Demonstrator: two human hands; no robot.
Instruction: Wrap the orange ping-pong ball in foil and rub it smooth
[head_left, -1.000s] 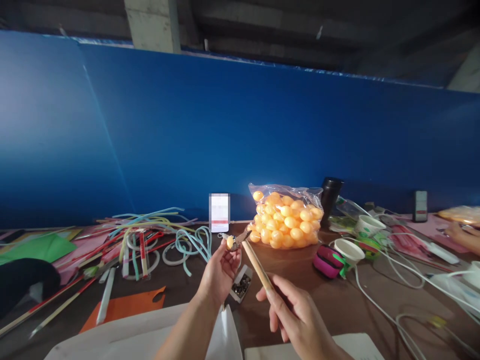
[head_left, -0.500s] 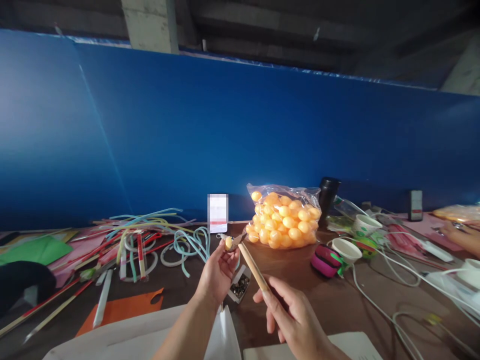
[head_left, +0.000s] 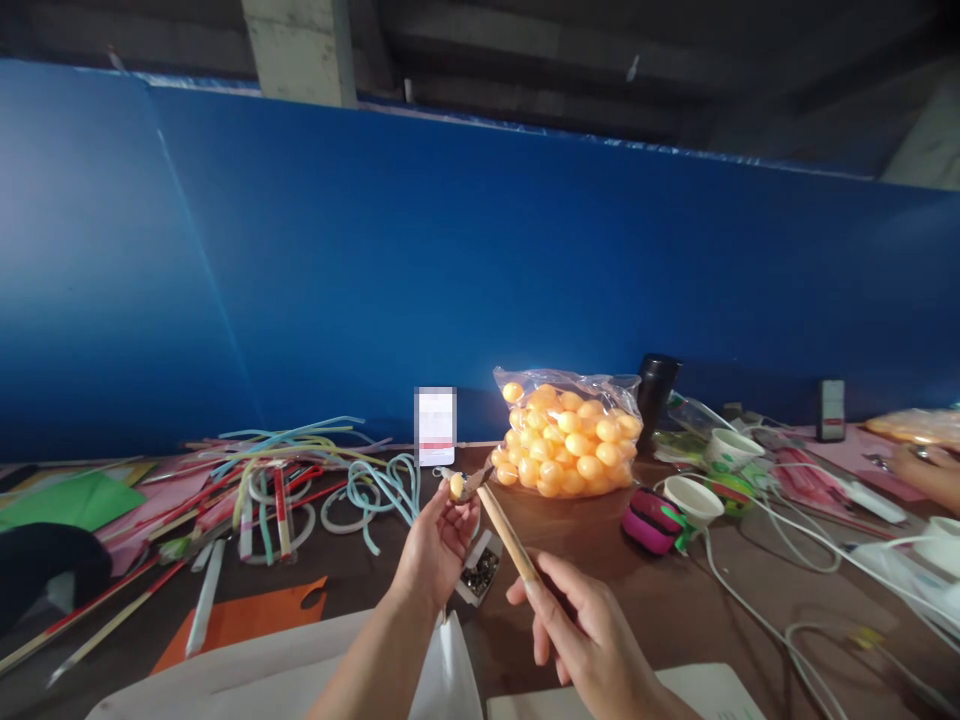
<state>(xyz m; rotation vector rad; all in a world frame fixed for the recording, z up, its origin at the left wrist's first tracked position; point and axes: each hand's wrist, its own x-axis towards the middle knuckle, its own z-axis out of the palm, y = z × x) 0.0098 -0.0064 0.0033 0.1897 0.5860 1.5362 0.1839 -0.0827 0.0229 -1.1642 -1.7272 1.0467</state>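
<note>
My left hand (head_left: 436, 545) pinches a small, round, pale yellow piece (head_left: 457, 487) between thumb and fingers. Beside it a thin dark pointed part (head_left: 475, 484) slants up to the right; I cannot tell what it belongs to. In my right hand (head_left: 574, 620) is a light wooden stick (head_left: 508, 535), its far end reaching up to my left fingertips near the dark part. Whether stick and dark part are joined does not show clearly. Just under my hands stands a small white box (head_left: 491, 573) of tiny dark metal pieces.
Behind my hands lies a clear bag of orange balls (head_left: 574, 445), with a phone (head_left: 436, 428) left of it. Coloured tubes (head_left: 379, 490) and sticks fill the left side. Paper cups (head_left: 694, 500), a purple pouch (head_left: 651, 522) and white cables lie right. Another person's hand (head_left: 926, 472) shows far right.
</note>
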